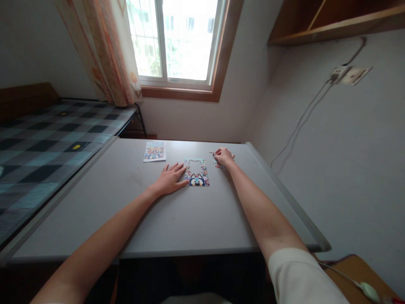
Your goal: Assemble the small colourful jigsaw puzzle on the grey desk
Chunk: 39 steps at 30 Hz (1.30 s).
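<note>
A partly assembled jigsaw puzzle (198,179) lies flat on the table, its border joined and a bare gap in the upper middle. Dark blue cartoon shapes show along its lower part. My left hand (171,178) rests flat with fingers spread, its fingertips touching the puzzle's left edge. Over a small pile of loose puzzle pieces (218,165) to the right is my right hand (224,156), fingers bent and pinched together. Whatever sits between those fingertips is too small to make out. A printed reference picture (155,152) lies beyond my left hand.
The grey-white table (177,223) has raised edges at both sides. A bed (63,135) with checked bedding stands at the left, below a curtain (110,55). A cable (300,122) hangs from a wall socket at the right, under a wooden shelf (341,27).
</note>
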Tool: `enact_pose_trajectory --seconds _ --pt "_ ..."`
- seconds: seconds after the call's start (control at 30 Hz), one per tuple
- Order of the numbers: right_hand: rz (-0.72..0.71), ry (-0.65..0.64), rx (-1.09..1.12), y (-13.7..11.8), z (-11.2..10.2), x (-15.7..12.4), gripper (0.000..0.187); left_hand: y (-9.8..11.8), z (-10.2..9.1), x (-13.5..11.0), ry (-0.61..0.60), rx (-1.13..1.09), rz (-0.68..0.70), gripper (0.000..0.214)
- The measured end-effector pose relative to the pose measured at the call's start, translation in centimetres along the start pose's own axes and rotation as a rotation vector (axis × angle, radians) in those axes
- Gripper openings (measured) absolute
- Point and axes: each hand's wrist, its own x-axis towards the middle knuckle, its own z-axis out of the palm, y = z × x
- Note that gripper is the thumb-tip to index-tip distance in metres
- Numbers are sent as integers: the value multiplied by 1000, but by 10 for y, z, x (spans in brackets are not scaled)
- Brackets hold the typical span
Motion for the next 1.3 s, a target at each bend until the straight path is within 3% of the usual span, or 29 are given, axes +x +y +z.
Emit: enact_pose_trajectory --seconds 0.2,0.43,0.57,0.87,1.17,1.3 --pt "-148 -23 508 -1 -6 -18 12 -4 4 1 15 -2 6 70" --pt "-162 -150 890 4 -3 -59 34 -2 2 1 7 -6 2 70" --pt "-146 -197 922 1 -1 -75 36 -2 3 1 8 -1 -2 71" --pt "-263 -211 890 -7 6 -83 32 -2 2 1 36 1 -20 68" --pt "-377 -311 871 -21 18 -99 24 2 -4 3 349 -89 13 44" --pt "-428 -314 852 -25 19 -103 19 5 -9 2 362 -118 27 30"
